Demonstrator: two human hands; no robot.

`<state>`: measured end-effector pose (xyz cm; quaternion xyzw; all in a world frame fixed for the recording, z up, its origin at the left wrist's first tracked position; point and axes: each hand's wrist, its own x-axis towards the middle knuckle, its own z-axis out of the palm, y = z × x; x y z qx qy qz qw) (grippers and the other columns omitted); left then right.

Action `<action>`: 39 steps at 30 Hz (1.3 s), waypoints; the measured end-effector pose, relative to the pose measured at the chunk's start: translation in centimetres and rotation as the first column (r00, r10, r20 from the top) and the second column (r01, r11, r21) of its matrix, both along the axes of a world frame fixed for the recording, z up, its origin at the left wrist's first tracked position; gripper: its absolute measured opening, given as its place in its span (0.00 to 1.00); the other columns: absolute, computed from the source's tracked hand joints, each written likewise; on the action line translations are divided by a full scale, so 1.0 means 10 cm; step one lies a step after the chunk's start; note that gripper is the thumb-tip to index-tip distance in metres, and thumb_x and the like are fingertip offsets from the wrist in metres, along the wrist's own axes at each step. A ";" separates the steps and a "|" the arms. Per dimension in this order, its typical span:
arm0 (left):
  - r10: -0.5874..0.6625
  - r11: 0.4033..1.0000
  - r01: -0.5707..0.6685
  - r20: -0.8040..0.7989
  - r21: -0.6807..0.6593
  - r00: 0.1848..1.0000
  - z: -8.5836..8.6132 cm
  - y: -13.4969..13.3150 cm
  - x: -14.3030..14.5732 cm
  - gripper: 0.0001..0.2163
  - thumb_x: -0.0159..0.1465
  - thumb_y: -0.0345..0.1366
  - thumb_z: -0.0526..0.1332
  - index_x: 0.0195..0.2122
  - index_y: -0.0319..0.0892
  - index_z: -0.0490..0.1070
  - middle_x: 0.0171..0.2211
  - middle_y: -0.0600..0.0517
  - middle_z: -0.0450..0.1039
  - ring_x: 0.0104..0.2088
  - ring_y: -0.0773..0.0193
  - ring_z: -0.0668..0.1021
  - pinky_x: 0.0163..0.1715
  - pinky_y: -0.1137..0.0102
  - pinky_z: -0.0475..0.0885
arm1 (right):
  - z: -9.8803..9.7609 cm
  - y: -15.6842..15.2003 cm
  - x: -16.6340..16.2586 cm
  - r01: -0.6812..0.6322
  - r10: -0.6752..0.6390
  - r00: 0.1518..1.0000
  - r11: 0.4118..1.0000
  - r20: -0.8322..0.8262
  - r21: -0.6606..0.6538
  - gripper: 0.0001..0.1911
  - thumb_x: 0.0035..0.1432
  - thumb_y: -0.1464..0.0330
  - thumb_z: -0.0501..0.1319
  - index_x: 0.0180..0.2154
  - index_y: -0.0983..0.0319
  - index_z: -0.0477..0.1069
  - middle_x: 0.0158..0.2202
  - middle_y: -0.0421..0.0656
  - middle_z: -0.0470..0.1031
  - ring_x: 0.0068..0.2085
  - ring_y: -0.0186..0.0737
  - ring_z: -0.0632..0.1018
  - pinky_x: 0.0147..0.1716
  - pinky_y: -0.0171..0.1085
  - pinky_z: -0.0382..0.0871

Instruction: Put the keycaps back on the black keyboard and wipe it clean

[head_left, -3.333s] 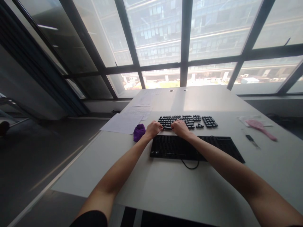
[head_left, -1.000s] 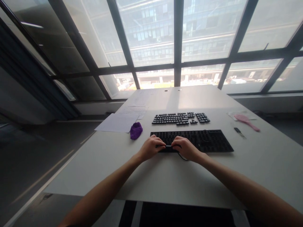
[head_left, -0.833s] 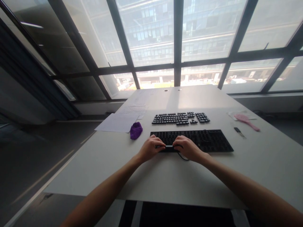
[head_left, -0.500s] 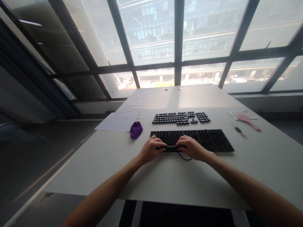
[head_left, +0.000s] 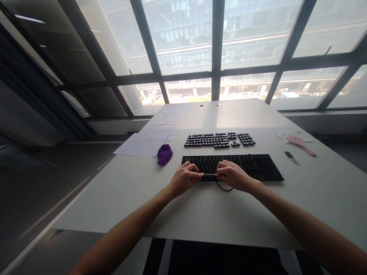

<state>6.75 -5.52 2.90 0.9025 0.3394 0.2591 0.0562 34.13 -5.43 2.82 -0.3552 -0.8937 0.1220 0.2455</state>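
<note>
A black keyboard base (head_left: 258, 166) without its caps lies across the middle of the white table (head_left: 229, 214). Both my hands rest on its near edge. My left hand (head_left: 185, 177) and my right hand (head_left: 232, 176) are curled, each pinching one end of a long black space bar keycap (head_left: 209, 177) that lies along the bottom row. Beyond the keyboard, several loose black keycaps (head_left: 219, 139) are laid out in keyboard order. The keyboard's cable (head_left: 222, 187) loops out under my right hand.
A crumpled purple cloth (head_left: 164, 154) sits left of the keyboard, with paper sheets (head_left: 143, 144) behind it. At the right lie a pink brush (head_left: 299, 143) and a small dark tool (head_left: 291, 156). Large windows stand behind the table's far edge.
My hands carried the long keycap from the row of loose caps to the keyboard's near edge. Over the last second its pale face turned dark and my hands settled lower on it.
</note>
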 end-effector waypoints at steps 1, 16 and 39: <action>0.002 1.000 -0.002 -0.001 0.006 1.000 0.00 0.00 0.00 0.09 0.70 0.39 0.61 0.40 0.50 0.83 0.37 0.50 0.77 0.37 0.61 0.71 0.39 0.66 0.71 | 0.00 0.00 -0.01 0.004 -0.004 1.000 1.000 0.005 0.009 0.06 0.59 0.75 0.66 0.32 0.59 0.78 0.35 0.42 0.75 0.38 0.40 0.72 0.39 0.38 0.64; 0.019 1.000 -0.019 -0.013 0.023 1.000 -0.03 -0.04 0.03 0.09 0.70 0.37 0.61 0.42 0.49 0.82 0.37 0.48 0.75 0.39 0.60 0.72 0.40 0.64 0.72 | 0.00 -0.02 0.02 -0.008 0.008 1.000 1.000 -0.005 -0.001 0.06 0.61 0.70 0.66 0.30 0.58 0.79 0.33 0.43 0.75 0.38 0.41 0.71 0.39 0.39 0.65; 0.041 0.998 -0.038 -0.078 0.040 0.996 0.06 0.00 -0.11 0.14 0.68 0.36 0.61 0.25 0.44 0.78 0.29 0.51 0.70 0.34 0.62 0.70 0.40 0.64 0.68 | 0.08 0.08 0.24 -0.113 0.112 0.993 0.993 -0.021 -0.019 0.21 0.55 0.83 0.55 0.32 0.56 0.82 0.32 0.43 0.77 0.39 0.41 0.73 0.39 0.38 0.69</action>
